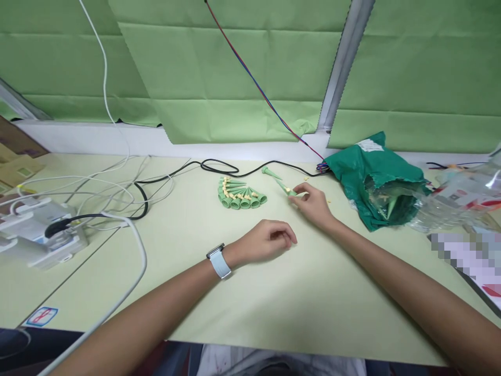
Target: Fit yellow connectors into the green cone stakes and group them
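Observation:
My right hand [314, 206] pinches a green golf tee [282, 186] with a pale yellow band near its cup-shaped head. The tee's thin end points up and left, away from the fingertips. Just beyond it, another green tee [271, 173] lies on its own. To the left, several tees with yellow bands [239, 196] are laid out in a fan, their cups facing outward. My left hand [272, 240] rests on the table below them, fingers loosely curled with nothing visible inside. A watch with a light blue band [219, 262] is on the left wrist.
A torn green bag [362, 177] with a tee inside stands at right, beside clear plastic packaging [450, 201]. White cables and a power strip [43, 232] spread over the left side. A black cable [219, 168] runs along the back of the table [250, 297].

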